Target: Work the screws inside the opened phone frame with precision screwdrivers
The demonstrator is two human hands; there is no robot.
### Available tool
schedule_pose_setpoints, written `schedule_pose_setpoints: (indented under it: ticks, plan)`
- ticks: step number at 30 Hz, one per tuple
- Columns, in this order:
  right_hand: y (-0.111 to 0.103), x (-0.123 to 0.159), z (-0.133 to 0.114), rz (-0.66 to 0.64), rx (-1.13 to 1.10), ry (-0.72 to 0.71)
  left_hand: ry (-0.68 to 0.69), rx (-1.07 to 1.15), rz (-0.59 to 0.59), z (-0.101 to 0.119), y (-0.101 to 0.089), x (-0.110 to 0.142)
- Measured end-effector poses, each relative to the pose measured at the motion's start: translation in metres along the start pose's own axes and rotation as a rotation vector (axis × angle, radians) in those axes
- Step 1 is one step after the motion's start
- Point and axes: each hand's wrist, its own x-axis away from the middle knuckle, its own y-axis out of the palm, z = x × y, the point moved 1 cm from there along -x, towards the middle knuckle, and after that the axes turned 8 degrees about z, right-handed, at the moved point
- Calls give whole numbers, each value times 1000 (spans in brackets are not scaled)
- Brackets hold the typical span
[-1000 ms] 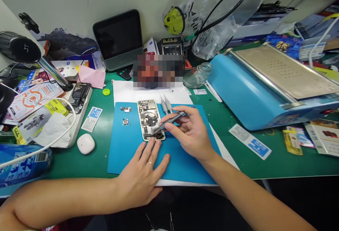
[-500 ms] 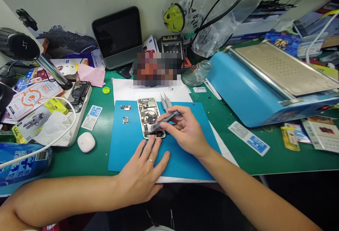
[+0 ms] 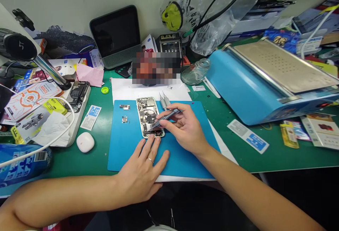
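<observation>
Opened phone (image 3: 149, 112) lies on blue mat (image 3: 122, 149), just beyond the left fingers, long axis roughly near-to-far. Left hand (image 3: 141, 167) is nearer, spread, holding nothing, fingertips at its near end; right hand (image 3: 189, 130), to its right, pinches gray pen-like tool (image 3: 167, 116) slanting over it.

A blue machine (image 3: 246, 86) sits right on the green worktop (image 3: 100, 160), a glass jar (image 3: 195, 72) just beside it
</observation>
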Motion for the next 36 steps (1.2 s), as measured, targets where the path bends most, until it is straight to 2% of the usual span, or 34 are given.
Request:
schedule_pose_setpoints:
  ticks: [16,19,22,26,28,31,36]
  plan:
    - [-3,-5,2,43,-33,-12,23,-64,77,0,2,3]
    - [-4,-8,3,69,-33,-39,55,-56,146,-1,0,1]
    - [-6,-10,4,116,-32,-91,80,47,276,-8,-10,-6]
    - [-8,-11,4,180,-23,-160,-40,235,527,-34,-24,-21]
    - [-9,-11,3,205,-16,-192,-164,262,619,-49,-24,-26]
    - [-10,-8,0,214,-21,-265,-268,288,600,-62,-19,-30]
    - [-8,-3,-4,182,-23,-365,-277,263,541,-65,-13,-31]
